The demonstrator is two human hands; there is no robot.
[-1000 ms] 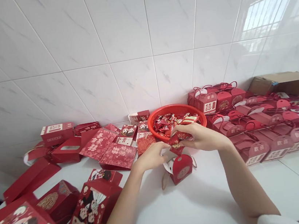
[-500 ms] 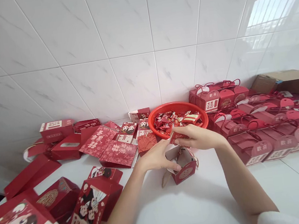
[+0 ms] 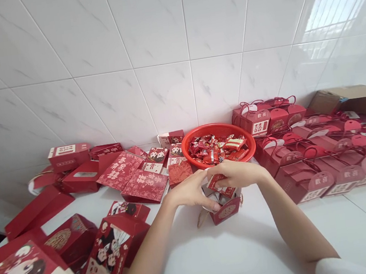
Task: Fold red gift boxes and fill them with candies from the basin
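Note:
An open red gift box [image 3: 227, 212] with a gold emblem and a cord at its side stands on the white counter in front of me. My left hand [image 3: 192, 193] grips its left side, thumb at the near edge. Over the opening, my right hand [image 3: 238, 174] pinches a red wrapped packet [image 3: 222, 185], which is partly down inside the box. My fingers hide some of the box's interior. Just behind both hands sits a red plastic basket [image 3: 191, 131] filled with wrapped candies [image 3: 209, 144].
Several closed red gift boxes [image 3: 306, 174] with cord handles stand in rows on the right. A brown cardboard box [image 3: 353, 99] is behind them. To the left lie red boxes [image 3: 77, 178] and red printed bags [image 3: 145, 184]. A tiled wall [image 3: 163, 90] rises behind.
My right hand has moved down and slightly toward me, bringing the packet from above the box into its opening. My left hand stays on the box.

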